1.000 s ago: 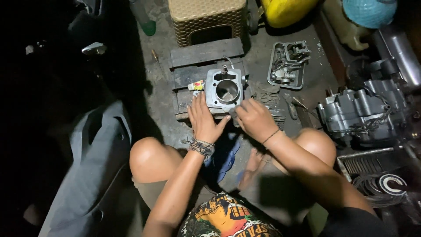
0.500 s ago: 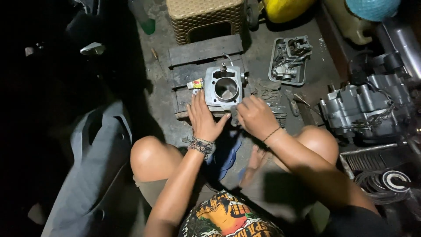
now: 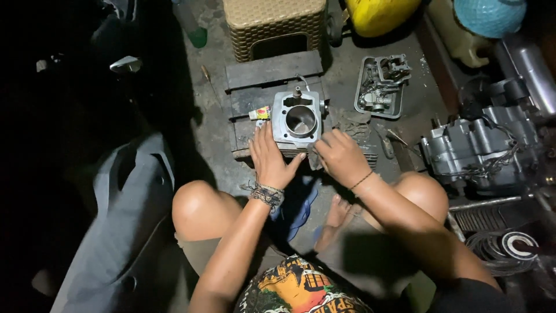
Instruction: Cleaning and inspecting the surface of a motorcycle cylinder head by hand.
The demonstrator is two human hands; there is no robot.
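Spanning grimy concrete floor (image 3: 220,124), dark planks (image 3: 255,87)

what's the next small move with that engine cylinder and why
Probably steady the cylinder with the left hand while the right hand works its near edge. It sits bore-up on a wooden block, with the left palm flat against its side and the right hand at its lower corner, neither seeming to grip it.

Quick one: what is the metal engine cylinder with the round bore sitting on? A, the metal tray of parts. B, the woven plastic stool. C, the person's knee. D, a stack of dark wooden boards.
D: the engine cylinder rests on the dark wooden boards, with the left hand and right hand at its near edge.
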